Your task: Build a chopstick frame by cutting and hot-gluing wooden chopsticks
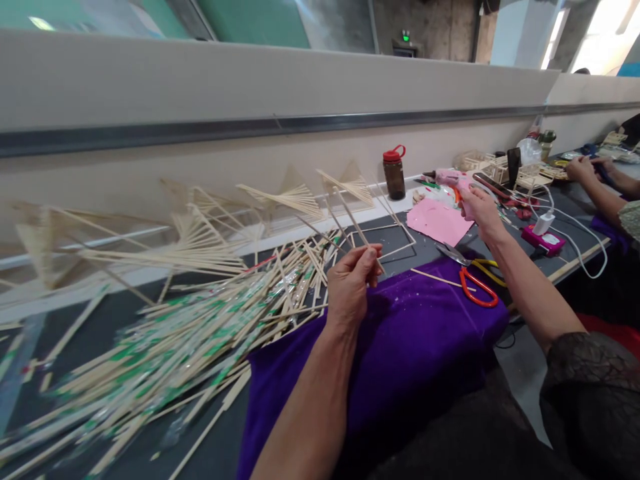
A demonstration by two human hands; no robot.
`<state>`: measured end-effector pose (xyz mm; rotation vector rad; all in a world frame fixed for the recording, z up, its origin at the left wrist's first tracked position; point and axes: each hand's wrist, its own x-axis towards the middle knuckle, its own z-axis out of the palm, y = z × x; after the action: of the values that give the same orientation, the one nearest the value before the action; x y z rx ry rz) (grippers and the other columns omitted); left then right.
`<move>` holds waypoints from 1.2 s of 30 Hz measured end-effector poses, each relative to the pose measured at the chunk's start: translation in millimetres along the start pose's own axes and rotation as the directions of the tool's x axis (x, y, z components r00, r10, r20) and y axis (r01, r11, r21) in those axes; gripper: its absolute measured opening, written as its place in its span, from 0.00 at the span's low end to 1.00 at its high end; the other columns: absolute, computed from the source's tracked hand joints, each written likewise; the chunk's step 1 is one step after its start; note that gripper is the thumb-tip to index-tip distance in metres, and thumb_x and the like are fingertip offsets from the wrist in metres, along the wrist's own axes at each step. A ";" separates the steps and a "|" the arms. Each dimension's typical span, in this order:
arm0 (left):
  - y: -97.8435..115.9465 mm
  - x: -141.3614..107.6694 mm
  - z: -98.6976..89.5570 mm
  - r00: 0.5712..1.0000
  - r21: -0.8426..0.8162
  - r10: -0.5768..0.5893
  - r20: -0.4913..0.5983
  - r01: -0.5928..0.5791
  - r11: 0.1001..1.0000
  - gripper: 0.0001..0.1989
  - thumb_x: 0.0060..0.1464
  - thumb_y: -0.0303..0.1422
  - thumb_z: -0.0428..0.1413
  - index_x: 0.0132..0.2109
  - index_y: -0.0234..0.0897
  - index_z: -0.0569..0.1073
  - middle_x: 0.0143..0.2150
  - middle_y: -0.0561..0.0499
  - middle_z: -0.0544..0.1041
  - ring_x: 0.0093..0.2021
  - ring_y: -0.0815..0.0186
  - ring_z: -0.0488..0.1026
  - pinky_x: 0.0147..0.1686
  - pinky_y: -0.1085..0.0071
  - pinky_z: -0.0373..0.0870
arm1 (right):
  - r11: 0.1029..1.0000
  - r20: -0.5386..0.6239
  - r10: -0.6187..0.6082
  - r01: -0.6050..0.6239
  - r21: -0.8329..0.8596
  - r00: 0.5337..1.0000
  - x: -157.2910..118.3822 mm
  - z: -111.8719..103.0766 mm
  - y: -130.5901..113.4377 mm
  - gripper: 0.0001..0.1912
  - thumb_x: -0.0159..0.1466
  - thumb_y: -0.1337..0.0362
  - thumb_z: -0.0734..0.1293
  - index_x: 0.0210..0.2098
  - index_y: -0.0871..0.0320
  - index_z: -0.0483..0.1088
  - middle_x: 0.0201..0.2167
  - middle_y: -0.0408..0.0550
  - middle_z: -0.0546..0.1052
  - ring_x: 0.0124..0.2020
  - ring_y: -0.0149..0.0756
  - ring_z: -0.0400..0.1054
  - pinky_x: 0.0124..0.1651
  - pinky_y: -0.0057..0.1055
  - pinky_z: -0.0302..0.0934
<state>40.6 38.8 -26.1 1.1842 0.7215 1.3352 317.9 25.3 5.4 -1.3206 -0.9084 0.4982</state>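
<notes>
My left hand (353,277) is closed in a pinch on thin wooden sticks (353,220) that rise above the purple cloth (400,333). My right hand (483,212) is wrapped round the handle of a pink glue gun (453,179), whose nozzle points left. Below the gun lies a pink sheet (440,222). Scissors (479,288) with red and yellow handles rest at the edge of the cloth, beside a single loose stick (435,279). A large pile of sticks (185,353), some in clear and green wrappers, spreads to the left of my left hand.
Fan-shaped stick models (200,247) stand along the wall. Behind the pink sheet is a dark bottle (395,177) with a red lid. A magenta power block (543,241) with white cables sits at the right. Another person's hands (587,170) are at the far right.
</notes>
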 end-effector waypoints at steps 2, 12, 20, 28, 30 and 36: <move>4.8 0.3 -1.5 1.000 -0.055 -0.007 -0.005 0.007 0.998 0.21 0.34 0.46 0.74 0.33 0.35 0.83 0.23 0.54 0.76 0.20 0.75 0.67 0.14 0.80 0.59 | 0.993 0.057 -0.035 0.028 0.113 0.998 -8.0 5.4 -8.3 0.19 0.59 0.48 0.71 0.30 0.54 0.63 0.21 0.36 0.69 0.20 0.25 0.62 0.23 0.22 0.57; 17.5 7.5 -15.8 1.000 -0.126 0.002 -0.006 -0.003 0.992 0.21 0.32 0.46 0.74 0.31 0.36 0.82 0.22 0.54 0.75 0.19 0.75 0.69 0.13 0.81 0.60 | 0.939 0.373 -0.188 0.055 0.339 0.909 -43.8 51.9 -31.0 0.26 0.49 0.46 0.78 0.36 0.56 0.69 0.29 0.44 0.79 0.22 0.29 0.70 0.25 0.27 0.64; -6.3 8.2 -13.9 0.996 0.028 -0.047 0.071 0.045 0.999 0.21 0.39 0.47 0.71 0.34 0.35 0.82 0.22 0.53 0.74 0.22 0.73 0.69 0.17 0.79 0.61 | 0.969 0.283 -0.060 -0.012 0.247 0.957 -39.4 58.0 -3.9 0.31 0.47 0.43 0.78 0.37 0.54 0.61 0.27 0.42 0.79 0.21 0.27 0.70 0.23 0.25 0.61; -0.5 -20.7 3.1 0.811 0.353 -0.217 0.544 0.014 0.936 0.10 0.51 0.39 0.63 0.34 0.36 0.83 0.23 0.53 0.74 0.22 0.72 0.68 0.23 0.75 0.63 | 0.999 0.276 0.024 -0.017 -0.027 0.961 -47.8 19.9 -8.6 0.24 0.50 0.49 0.77 0.31 0.54 0.62 0.22 0.38 0.72 0.19 0.30 0.68 0.19 0.26 0.58; -2.4 -26.0 6.8 0.714 0.403 -0.294 0.636 0.019 0.915 0.10 0.51 0.39 0.63 0.34 0.36 0.83 0.24 0.53 0.75 0.22 0.71 0.68 0.24 0.74 0.63 | 0.992 0.324 0.073 -0.035 -0.119 0.943 -46.6 8.1 -4.9 0.23 0.50 0.50 0.76 0.29 0.54 0.61 0.20 0.38 0.72 0.20 0.31 0.68 0.19 0.26 0.57; -12.8 -26.7 8.0 0.682 0.546 -0.337 0.649 -0.110 0.831 0.09 0.53 0.35 0.60 0.34 0.35 0.83 0.30 0.51 0.79 0.29 0.69 0.71 0.32 0.73 0.65 | 0.921 0.220 0.190 -0.096 -0.377 0.957 -10.9 -13.6 23.8 0.21 0.50 0.50 0.76 0.27 0.57 0.66 0.25 0.46 0.77 0.24 0.33 0.73 0.21 0.24 0.56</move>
<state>48.0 13.4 -41.6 1.9388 0.5714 0.4167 326.6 13.8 -20.3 -1.6971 -1.1594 0.6459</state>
